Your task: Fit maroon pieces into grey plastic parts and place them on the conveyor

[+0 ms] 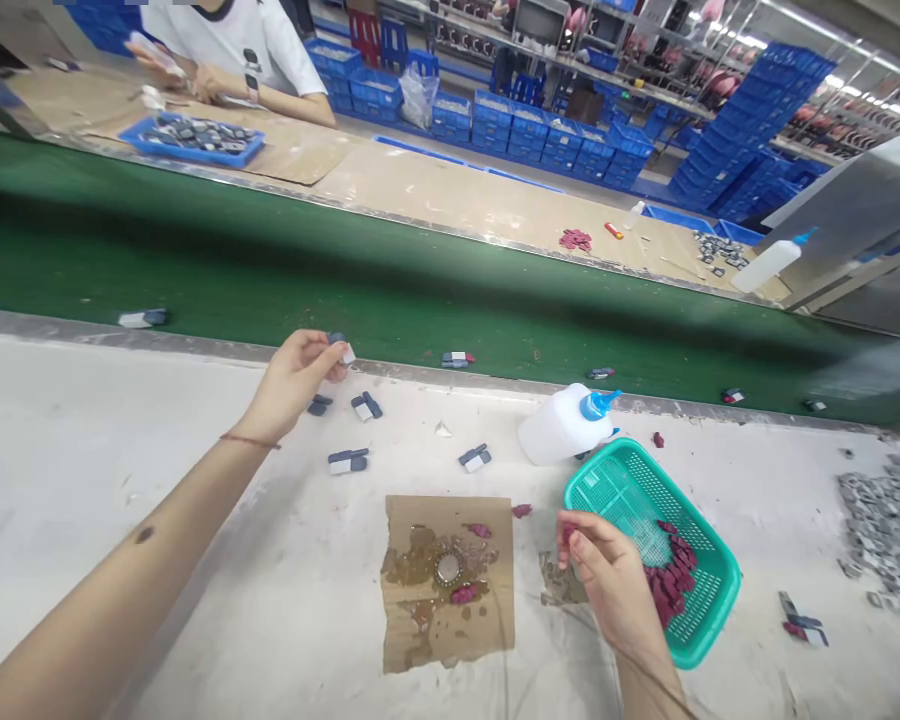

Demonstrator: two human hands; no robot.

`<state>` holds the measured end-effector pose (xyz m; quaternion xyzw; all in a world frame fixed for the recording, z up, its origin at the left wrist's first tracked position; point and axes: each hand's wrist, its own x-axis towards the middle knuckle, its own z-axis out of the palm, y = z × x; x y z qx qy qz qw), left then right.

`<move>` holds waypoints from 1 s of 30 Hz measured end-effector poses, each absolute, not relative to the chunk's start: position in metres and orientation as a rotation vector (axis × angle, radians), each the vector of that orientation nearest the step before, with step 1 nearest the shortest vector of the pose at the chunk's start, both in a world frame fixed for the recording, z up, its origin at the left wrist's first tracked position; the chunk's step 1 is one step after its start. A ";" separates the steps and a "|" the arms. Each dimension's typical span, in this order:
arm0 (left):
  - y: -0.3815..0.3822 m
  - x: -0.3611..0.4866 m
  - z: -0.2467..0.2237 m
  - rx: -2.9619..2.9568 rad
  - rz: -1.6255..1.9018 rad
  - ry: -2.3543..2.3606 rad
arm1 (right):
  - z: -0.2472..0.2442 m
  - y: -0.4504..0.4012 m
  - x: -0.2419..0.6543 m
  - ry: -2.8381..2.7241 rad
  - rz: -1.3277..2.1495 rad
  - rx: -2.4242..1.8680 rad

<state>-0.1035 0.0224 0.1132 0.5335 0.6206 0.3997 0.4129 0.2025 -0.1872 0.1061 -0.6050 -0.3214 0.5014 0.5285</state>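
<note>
My left hand (300, 375) pinches a small grey-and-white part (343, 350) at the near edge of the green belt. Low at the right, my right hand (607, 570) holds a small dark red piece (568, 532) between thumb and fingers, beside the green basket (701, 640). Dark red pieces (671, 580) lie in that basket. Between my hands is a stained brown cardboard (450, 640) with a round cap (448, 569) and red pieces (465, 594) on it. A white bottle with a blue nozzle (562, 425) leans behind the basket.
Grey parts (347, 461) lie around my left hand, others on the green belt (390, 270). A heap of grey pieces (889, 540) is at the right. Across the belt, a person (232, 60) sits behind a blue tray of parts (195, 140); another white bottle (769, 265) stands far right.
</note>
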 end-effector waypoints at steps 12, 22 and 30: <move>-0.092 -0.065 0.104 0.757 0.734 1.233 | 0.094 -0.173 0.160 -1.108 1.251 -1.422; -0.122 -0.065 0.092 0.752 0.663 1.324 | 0.077 -0.185 0.138 -1.495 1.019 -1.540; -0.131 -0.055 0.088 0.784 0.803 1.208 | 0.073 -0.185 0.151 -1.786 0.859 -1.415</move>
